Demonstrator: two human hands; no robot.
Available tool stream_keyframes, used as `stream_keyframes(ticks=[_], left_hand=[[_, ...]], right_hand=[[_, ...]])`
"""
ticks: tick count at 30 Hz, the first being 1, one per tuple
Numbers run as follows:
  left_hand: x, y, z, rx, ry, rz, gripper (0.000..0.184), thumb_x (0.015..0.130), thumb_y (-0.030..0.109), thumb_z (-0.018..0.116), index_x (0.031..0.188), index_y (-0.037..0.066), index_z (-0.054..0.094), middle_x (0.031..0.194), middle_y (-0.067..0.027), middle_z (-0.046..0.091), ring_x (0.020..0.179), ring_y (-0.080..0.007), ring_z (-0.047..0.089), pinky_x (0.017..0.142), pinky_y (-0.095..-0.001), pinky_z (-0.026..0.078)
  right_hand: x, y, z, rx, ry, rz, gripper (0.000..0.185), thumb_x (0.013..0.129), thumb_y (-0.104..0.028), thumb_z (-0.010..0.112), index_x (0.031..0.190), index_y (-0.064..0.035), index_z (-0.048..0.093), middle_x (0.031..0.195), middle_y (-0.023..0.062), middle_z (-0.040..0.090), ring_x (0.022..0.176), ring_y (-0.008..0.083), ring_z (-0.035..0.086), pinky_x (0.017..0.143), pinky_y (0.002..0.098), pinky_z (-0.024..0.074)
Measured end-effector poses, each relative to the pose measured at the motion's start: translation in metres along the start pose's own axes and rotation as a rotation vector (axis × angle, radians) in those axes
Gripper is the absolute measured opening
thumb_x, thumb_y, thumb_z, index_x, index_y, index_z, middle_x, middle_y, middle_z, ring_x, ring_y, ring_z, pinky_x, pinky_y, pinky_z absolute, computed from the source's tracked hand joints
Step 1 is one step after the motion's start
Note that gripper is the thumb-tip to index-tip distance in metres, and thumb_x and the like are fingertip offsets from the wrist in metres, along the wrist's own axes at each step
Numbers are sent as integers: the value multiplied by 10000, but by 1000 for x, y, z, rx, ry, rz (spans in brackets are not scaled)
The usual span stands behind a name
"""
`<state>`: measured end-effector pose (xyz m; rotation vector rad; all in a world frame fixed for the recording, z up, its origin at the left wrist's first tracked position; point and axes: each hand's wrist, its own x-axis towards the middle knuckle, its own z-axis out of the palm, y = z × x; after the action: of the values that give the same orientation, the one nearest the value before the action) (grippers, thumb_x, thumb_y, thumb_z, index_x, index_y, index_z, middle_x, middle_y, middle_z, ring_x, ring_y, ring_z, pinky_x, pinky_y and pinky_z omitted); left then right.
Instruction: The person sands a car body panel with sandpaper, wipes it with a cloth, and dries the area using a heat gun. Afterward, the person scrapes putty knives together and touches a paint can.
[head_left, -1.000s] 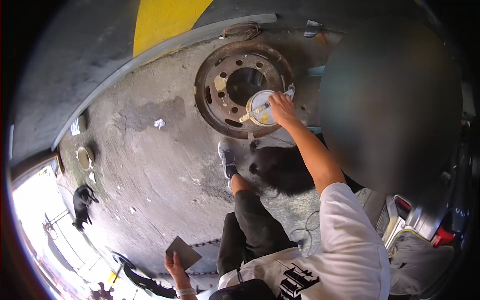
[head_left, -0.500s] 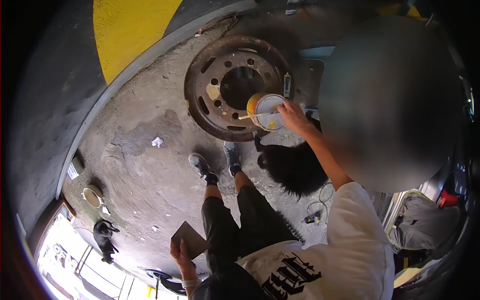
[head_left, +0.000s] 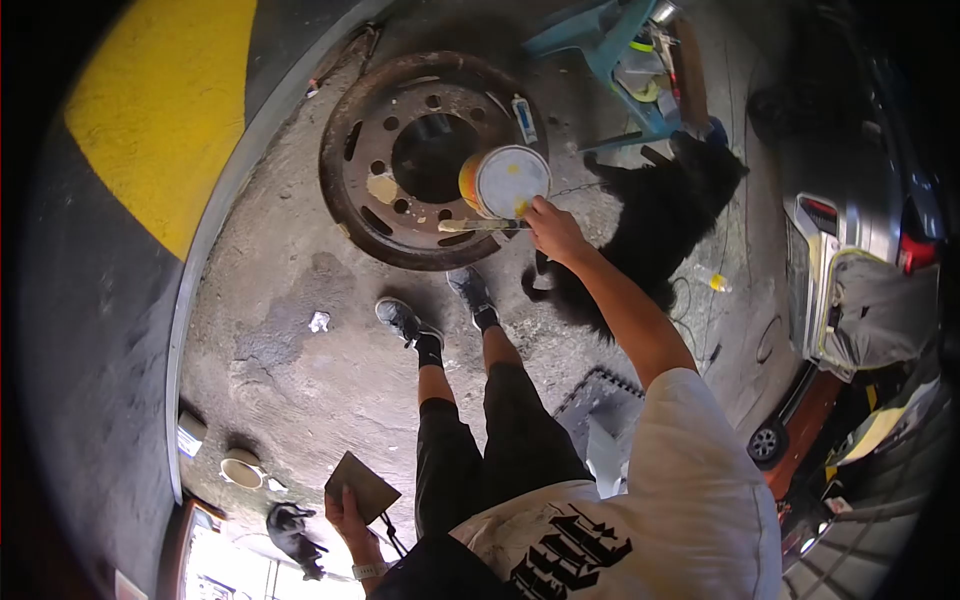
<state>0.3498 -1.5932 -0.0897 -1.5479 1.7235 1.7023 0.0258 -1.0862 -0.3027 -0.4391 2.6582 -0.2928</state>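
Note:
My right hand (head_left: 557, 235) is closed around a slim paintbrush (head_left: 475, 226) whose pale flat end points left. Its fingertips are at the lower edge of a yellow paint can (head_left: 512, 180) with a pale, yellow-smeared lid; whether they also grip the can, I cannot tell. Beneath the can is a large rusty wheel rim (head_left: 360, 205) lying flat on the floor. Low on the left, my left hand (head_left: 347, 520) pinches a flat brown square sheet (head_left: 362, 487) between thumb and fingers. A tube (head_left: 524, 118) lies on the rim's right side.
A black dog (head_left: 650, 235) is right of the rim, near a blue plastic stool (head_left: 600, 50) holding assorted items. Another dark animal (head_left: 293, 540) lies at lower left by a round bowl (head_left: 242, 468). A vehicle (head_left: 850, 290) stands at right, and a wall (head_left: 130, 300) curves along the left.
The view has shifted, bringing the stool and dog into sight. My right hand and the brush have moved from across the can's lid to its lower edge. My left hand still holds the sheet.

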Motion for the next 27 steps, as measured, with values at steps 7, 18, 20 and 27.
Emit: stream_keyframes(ticks=[7,18,20,27], left_hand=[[24,9,-2,81,-53,29,236,998,148,649,1205,36,633,1070,-54,699,933,-127,651,799,-290,545],[24,14,-1,51,-29,49,184,987,111,644,1158,41,652,1060,-35,695,926,-108,635,805,-283,533],[16,10,3,32,3,58,188,986,105,641,1164,44,653,1061,-34,696,932,-109,636,808,-286,533],[-2,-16,33,27,-11,7,279,971,83,650,1247,48,646,1173,-63,707,1038,-152,666,898,-313,551]], right_hand=[[2,-2,7,-130,-66,-27,262,835,-121,655,1089,-78,612,1127,97,531,1032,257,658,701,406,600],[17,2,13,-329,-29,-366,137,824,-183,646,907,-84,692,1005,63,545,907,216,656,622,368,592],[17,2,11,-333,-14,-389,127,823,-189,643,888,-92,693,992,59,546,878,214,657,620,373,591],[23,7,-2,-347,-38,-466,197,788,-202,669,930,-70,697,1060,73,543,940,242,649,663,383,587]])
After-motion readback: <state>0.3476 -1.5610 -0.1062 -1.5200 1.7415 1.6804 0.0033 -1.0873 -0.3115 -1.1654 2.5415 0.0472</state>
